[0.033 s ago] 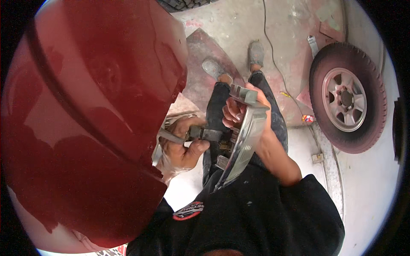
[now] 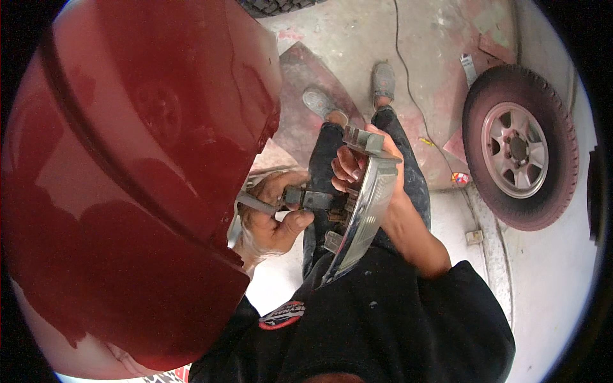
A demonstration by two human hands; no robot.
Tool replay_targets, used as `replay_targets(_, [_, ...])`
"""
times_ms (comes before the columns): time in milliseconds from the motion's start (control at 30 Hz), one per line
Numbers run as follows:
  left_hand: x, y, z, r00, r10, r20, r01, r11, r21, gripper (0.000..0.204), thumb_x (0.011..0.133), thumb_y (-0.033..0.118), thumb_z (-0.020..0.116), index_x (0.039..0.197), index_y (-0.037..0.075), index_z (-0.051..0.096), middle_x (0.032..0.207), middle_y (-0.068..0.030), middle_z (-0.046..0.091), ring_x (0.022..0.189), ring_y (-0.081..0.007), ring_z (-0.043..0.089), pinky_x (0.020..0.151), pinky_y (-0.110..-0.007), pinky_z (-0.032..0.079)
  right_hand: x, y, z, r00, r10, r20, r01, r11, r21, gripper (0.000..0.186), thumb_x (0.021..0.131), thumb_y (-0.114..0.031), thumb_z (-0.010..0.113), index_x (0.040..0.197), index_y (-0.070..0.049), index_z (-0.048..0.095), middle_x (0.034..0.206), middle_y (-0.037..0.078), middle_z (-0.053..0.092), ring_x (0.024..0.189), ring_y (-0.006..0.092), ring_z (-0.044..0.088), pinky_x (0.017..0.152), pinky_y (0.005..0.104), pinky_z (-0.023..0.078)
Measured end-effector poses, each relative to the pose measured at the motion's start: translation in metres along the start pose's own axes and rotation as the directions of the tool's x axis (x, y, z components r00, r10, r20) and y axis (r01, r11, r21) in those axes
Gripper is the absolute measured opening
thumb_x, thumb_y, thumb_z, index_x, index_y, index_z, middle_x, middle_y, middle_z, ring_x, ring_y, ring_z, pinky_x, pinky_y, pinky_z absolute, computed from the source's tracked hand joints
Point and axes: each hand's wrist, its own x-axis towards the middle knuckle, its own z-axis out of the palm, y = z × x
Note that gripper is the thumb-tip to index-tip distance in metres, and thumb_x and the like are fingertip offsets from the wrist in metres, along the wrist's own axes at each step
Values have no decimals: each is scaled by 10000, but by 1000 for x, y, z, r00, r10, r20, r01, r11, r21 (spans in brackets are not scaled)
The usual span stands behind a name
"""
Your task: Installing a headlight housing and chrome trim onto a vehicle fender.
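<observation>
My left hand [image 2: 271,230] is closed round a dark plug connector [image 2: 313,200], thumb below it. A thick grey cable [image 2: 255,203] runs from it toward the red car body panel [image 2: 140,172]. My right hand [image 2: 347,167] grips a vehicle lamp [image 2: 370,207] by its upper part, fingers curled behind the housing. Its clear ribbed lens is turned to the right and its back faces the connector. The connector's end meets the sockets on the lamp's back; whether it is seated in them I cannot tell.
The red panel, with a ragged edge beside my left hand, fills the left side. A spare wheel [image 2: 518,150] lies at the right. A dark cord [image 2: 408,83] crosses the floor. My shoes [image 2: 383,82] stand on the stained floor, and part of a tyre [image 2: 271,6] shows at the top.
</observation>
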Motion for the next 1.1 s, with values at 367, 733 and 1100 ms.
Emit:
replay_targets(367, [16,-3,-23,966,-13,258,19,1000,-21,311,983,176,638,1236,2,586,1086,-147,700,1036,-297,678,895,-430,523,-1,-16,21,991,118,-65,-121,991,-48,539,1025,-536,384,732,-137,596,592,65,473,552,239,465,552,379,391])
replay_targets(733, [11,-7,-16,977,57,204,-61,998,10,268,968,170,654,1177,10,600,1076,-147,695,972,-316,682,840,-431,532,-1,-21,17,975,162,-153,-178,980,-91,580,952,-659,514,864,-94,608,715,75,584,602,225,556,595,362,478])
replay_targets(1100, [14,-13,0,971,226,76,-193,932,-308,428,834,79,800,1216,25,615,1166,-115,673,996,-233,679,845,-358,554,-9,30,5,900,373,-225,-385,923,-10,636,936,-731,488,933,-122,672,772,80,633,612,236,625,535,419,536])
